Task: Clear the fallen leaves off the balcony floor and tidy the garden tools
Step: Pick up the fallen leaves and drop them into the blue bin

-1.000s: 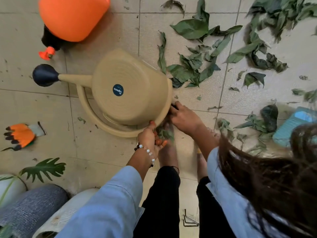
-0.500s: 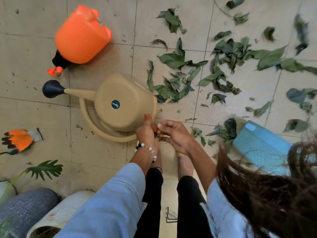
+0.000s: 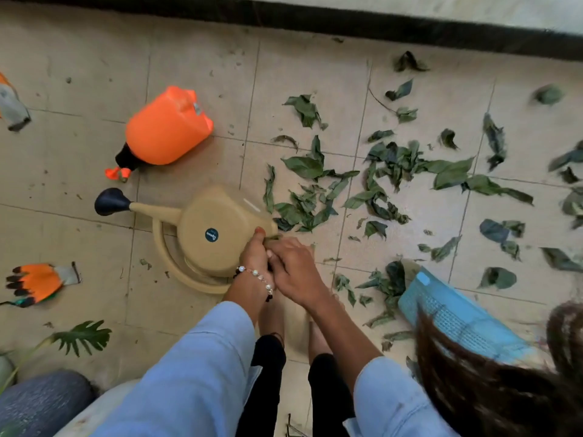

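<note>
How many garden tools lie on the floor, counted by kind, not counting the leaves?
Watering can: 1
Orange spray bottle: 1
Gloves: 2, one near the can, one at the left edge
Blue dustpan: 1
Total: 5

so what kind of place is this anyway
Most likely a home balcony or patio used for potted plants. The tiled floor is littered with fallen leaves, and garden gear lies about: a beige watering can, an orange sprayer and an orange glove.
</note>
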`<state>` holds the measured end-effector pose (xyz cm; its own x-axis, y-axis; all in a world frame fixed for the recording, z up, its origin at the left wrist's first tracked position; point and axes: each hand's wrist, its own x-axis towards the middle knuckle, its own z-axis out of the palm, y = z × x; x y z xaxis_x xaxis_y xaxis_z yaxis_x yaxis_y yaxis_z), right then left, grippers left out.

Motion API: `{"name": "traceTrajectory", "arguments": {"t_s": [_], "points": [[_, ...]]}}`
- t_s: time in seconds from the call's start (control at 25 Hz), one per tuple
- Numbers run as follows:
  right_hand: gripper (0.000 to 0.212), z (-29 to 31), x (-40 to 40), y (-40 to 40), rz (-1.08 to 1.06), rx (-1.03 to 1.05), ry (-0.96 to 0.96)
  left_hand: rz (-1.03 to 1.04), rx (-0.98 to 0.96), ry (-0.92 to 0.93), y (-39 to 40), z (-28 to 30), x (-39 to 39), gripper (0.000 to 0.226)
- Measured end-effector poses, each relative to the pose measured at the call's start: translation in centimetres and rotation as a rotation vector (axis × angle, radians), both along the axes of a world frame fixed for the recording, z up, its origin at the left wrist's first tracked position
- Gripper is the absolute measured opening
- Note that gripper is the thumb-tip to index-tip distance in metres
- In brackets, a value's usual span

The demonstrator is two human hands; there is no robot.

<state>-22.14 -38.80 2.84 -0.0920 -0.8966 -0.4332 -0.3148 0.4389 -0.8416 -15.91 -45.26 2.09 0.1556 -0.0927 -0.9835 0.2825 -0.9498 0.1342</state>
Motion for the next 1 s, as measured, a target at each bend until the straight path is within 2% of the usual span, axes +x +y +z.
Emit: {"name": "traceTrajectory", "arguments": {"t_s": [0.08,0.12,0.16,0.2,0.24,0.28,0.32,0.36,0.44,0.52,0.6,0.72,0.8,0.84,0.92,0.96,1.0], "points": [[0.036,-0.1,-1.3,-1.8,0.316,0.02,0.146,0.009,-0.012,-0.08,-2.4,-0.7,0.5,0.046],[0.035,-0.7,-1.9,-2.7,0.391,0.039,0.146,0.001,-0.035,-0.133,-3.4,-1.1,0.8,0.039],[0.032,-0.9,-2.7,-3.8,0.374,0.052,0.059,-0.016,-0.057,-0.202,-4.6,-1.7,1.0,0.035],[0.029,-1.1,-3.5,-4.9,0.236,0.063,-0.104,-0.023,-0.082,-0.26,-5.8,-2.1,1.1,0.031],[0.026,-1.7,-4.2,-6.1,0.007,0.063,-0.247,-0.027,-0.108,-0.289,-7.2,-2.2,1.2,0.028],[0.023,-3.0,-4.8,-7.3,-0.178,0.078,-0.279,-0.032,-0.134,-0.295,-8.7,-2.4,1.4,0.027],[0.022,-4.8,-5.2,-8.6,-0.218,0.107,-0.163,-0.055,-0.158,-0.296,-10.2,-2.7,1.8,0.025],[0.023,-6.6,-5.4,-9.8,-0.125,0.153,0.02,-0.094,-0.176,-0.289,-11.6,-2.9,2.0,0.024],[0.033,-10.3,-4.8,-11.9,0.266,0.276,0.339,-0.172,-0.207,-0.255,-13.8,-3.4,2.5,0.022],[0.044,-13.2,-3.6,-13.8,0.643,0.311,0.495,-0.174,-0.258,-0.2,-15.7,-4.2,3.0,0.018],[0.042,-15.5,-2.2,-14.6,0.804,0.259,0.565,-0.149,-0.298,-0.168,-16.8,-4.7,3.2,0.014],[0.052,-18.0,-0.8,-14.9,0.659,0.354,0.502,-0.066,-0.35,-0.15,-17.5,-6.4,3.8,0.012],[0.045,-18.7,-1.6,-14.5,0.687,0.281,0.578,-0.167,-0.399,-0.165,-17.0,-7.6,4.4,0.008],[0.037,-18.7,-2.4,-14.3,0.622,0.287,0.578,-0.248,-0.422,-0.175,-16.7,-7.9,4.7,0.006],[0.023,-18.3,-3.7,-13.9,0.255,0.321,0.46,-0.422,-0.436,-0.185,-16.3,-8.1,4.8,0.016],[0.016,-17.5,-4.4,-13.8,0.005,0.308,0.343,-0.495,-0.43,-0.183,-16.1,-8.0,4.5,0.022],[0.012,-16.2,-4.7,-13.9,-0.305,0.314,0.095,-0.558,-0.422,-0.18,-15.8,-7.7,3.9,0.026]]}}
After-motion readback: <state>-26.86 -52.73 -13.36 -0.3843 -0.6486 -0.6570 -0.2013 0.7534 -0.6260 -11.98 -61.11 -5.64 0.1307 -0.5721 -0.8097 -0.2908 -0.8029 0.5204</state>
